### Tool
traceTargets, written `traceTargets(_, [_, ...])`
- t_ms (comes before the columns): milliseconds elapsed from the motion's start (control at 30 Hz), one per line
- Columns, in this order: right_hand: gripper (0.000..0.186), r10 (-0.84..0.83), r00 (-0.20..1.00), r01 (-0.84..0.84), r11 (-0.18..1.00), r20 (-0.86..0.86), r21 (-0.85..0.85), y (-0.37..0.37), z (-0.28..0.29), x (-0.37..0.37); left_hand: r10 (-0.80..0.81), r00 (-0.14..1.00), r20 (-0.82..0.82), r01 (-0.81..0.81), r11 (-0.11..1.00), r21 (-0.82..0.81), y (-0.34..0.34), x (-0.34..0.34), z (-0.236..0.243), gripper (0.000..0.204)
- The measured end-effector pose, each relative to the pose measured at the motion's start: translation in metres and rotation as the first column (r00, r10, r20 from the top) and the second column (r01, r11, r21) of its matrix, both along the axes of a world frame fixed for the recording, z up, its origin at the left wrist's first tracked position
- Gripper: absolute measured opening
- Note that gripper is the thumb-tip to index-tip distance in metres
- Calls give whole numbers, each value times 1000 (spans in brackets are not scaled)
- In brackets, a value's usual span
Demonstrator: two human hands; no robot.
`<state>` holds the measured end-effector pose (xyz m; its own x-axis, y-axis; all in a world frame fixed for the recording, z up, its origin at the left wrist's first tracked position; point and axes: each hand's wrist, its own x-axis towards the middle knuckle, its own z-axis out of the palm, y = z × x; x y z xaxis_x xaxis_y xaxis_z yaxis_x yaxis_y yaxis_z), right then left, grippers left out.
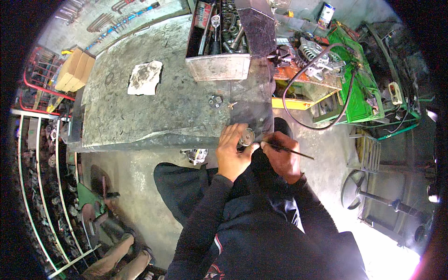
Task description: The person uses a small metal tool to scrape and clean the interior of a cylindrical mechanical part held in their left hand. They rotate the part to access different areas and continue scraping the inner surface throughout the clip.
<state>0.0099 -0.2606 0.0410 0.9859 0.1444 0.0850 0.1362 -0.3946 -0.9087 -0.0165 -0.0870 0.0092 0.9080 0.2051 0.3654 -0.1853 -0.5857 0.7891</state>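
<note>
At the near edge of the workbench (182,105), my left hand (232,154) is closed around a small round metal part (247,136), its flat face turned up. Just to the right, my right hand (285,161) pinches a thin dark rod-like tool (305,155). One end sticks out past the fingers to the right; the other points toward the round part. Whether it touches the part I cannot tell. Beyond my hands lie a small round metal piece with holes (215,101) and a tiny brass-coloured piece (232,105).
A metal toolbox (218,67) full of sockets and ratchets stands at the back. A stained white cloth (145,78) lies on the bench. To the right are a green crate (368,88) and a looping black cable (285,95). Another person's legs (123,261) show lower left.
</note>
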Motion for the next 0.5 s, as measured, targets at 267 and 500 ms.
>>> traceTargets(267, [9,153,987,-147,983,-44,110,11,10,3,-43,999,-12,43,999,16,2,-3,7,56])
traceTargets(500, [11,180,982,-183,983,-64,-34,7,6,5,-64,997,35,61,994,92,0,1,-5,57])
